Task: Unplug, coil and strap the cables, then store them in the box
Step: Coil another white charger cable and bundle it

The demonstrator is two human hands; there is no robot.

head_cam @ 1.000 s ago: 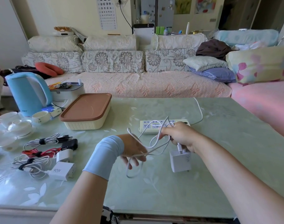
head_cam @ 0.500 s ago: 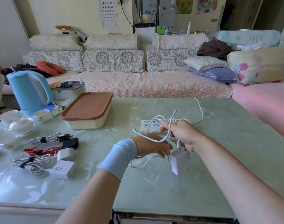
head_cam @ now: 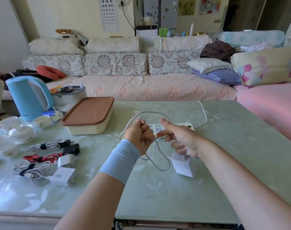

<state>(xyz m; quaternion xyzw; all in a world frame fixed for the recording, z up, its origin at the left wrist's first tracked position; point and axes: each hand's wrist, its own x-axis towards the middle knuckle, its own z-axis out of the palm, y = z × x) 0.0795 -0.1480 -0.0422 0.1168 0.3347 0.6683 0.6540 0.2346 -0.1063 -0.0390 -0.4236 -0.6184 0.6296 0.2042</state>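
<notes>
A: Where is the cable right now?

B: Near the middle of the bench, in front of the power strip. The left hand is a closed grip around a bunch of its strands, with one loop arching up toward twelve o'clock and another hanging down toward five o'clock.

A: And the right hand?

B: Thumb and forefinger are spread, so that part of the grip is loose. The lower fingers curl near the plug end, where the cable meets the charger; I cannot tell whether they pinch it. The charger sits tilted at four o'clock from the left hand, and whether it rests on the bench or hangs I cannot tell.

A: How will it handle?

B: I judge the cable thin, light and limp, so loops will sag and slide unless pinched together. The charger is the only heavy bit; it will swing and tug the coil. Better to hold the crossing of the loops in one hand and feed with the other.

A: And afterwards?

B: The lidded box stands at ten o'clock. Three strapped bundles lie at nine o'clock, beside another charger.
</notes>
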